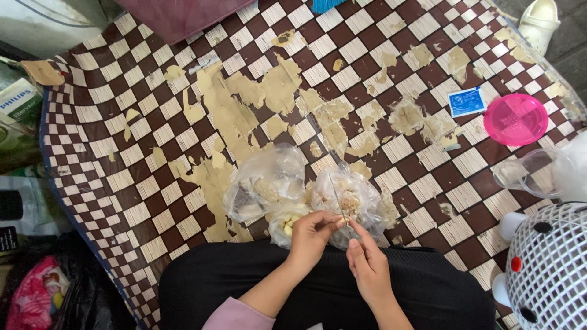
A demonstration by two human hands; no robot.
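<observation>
Checkered brown-and-cream matting (122,153), worn through to tan patches, covers the floor where I sit, and I take the clear bags (306,195) in front of my knees as my landmark. Far left of the bags, off the mat's edge, lie a small box (18,101) and a pink bundle (36,299). Just left of the bags the mat shows its biggest peeled patch. Two or three crumpled clear bags sit together; the nearest one holds pale peeled garlic cloves (287,226), the one toward the right holds papery skins.

My left hand (309,235) hovers right over the near edge of the bags, fingers pinched shut on a small clove (343,219). My right hand (367,263), just right of it and nearer my lap, is closed around the handle of a thin knife (336,195) whose blade points up over the bags. To do this well, I judge I should keep the blade shallow under the skin, turn the clove with my left fingertips, and work over the bags so scraps drop in.

Right of the bags lie a blue packet (466,101), a pink lid (516,119), a clear jug (532,174) and a white basket (547,263).
</observation>
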